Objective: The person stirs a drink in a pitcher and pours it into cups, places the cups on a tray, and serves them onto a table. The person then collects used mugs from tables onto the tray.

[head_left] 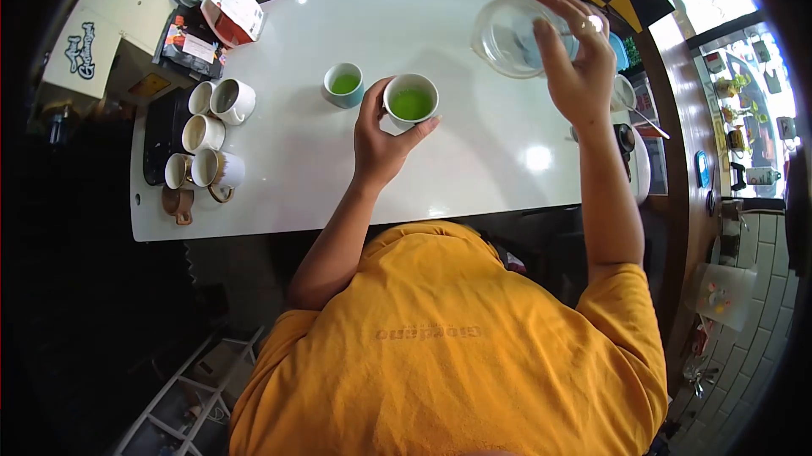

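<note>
Two cups of green liquid noted at the white table (474, 160). The pale cup (412, 101) is near the middle, gripped by the person's left hand (377, 139), with fingers round its left side and the thumb reaching along the near side; from where I stand I cannot tell whether its base rests on the surface. The teal cup (343, 88) stands upright just to its left, untouched. The right hand (584, 63) is raised at the table's far right, thumb and fingers parted and curved, overlapping the edge of the clear jug (506, 37); contact with it cannot be confirmed. Five mugs (204, 132) are grouped at the left end, a small brown cup (178, 204) on their near side. Bags (233, 12) stand beyond the mugs at the far left corner.
</note>
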The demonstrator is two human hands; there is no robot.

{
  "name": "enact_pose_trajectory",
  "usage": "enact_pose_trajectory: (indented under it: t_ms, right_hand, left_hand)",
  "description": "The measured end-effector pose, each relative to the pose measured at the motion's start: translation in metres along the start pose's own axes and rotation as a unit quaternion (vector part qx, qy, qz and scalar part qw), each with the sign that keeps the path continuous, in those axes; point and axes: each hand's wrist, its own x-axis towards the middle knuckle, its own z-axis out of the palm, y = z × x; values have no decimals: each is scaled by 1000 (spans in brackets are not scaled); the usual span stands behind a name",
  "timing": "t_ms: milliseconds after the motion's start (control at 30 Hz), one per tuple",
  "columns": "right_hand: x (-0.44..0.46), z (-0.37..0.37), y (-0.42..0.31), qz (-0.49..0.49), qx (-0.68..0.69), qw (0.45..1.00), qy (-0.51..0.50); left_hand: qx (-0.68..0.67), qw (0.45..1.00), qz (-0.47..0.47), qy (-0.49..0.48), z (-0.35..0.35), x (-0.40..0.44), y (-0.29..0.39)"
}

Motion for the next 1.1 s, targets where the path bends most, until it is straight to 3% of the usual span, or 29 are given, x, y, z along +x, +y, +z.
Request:
enact_pose_trajectory:
  t_ms: [33,67,133,333,533,800,1100]
  right_hand:
    - [-16,2,8,110,41,992,35]
    - [-32,2,17,115,39,992,35]
    - [-64,1,31,260,63,963,13]
    - [-138,18,60,399,127,908,9]
    - [-171,29,74,435,153,887,-4]
    - [-187,40,94,472,286,834,16]
    - [-200,46,112,479,298,826,-3]
  left_hand:
    - [50,999,14,16,2,1,-10]
    - [50,999,11,12,4,3,-20]
    - [32,998,-17,45,8,7,-41]
    - [63,994,-43,78,13,19,-75]
    - [91,988,-56,112,21,28,-84]
    - [49,984,-92,143,28,37,-89]
    - [72,975,-77,193,40,45,-95]
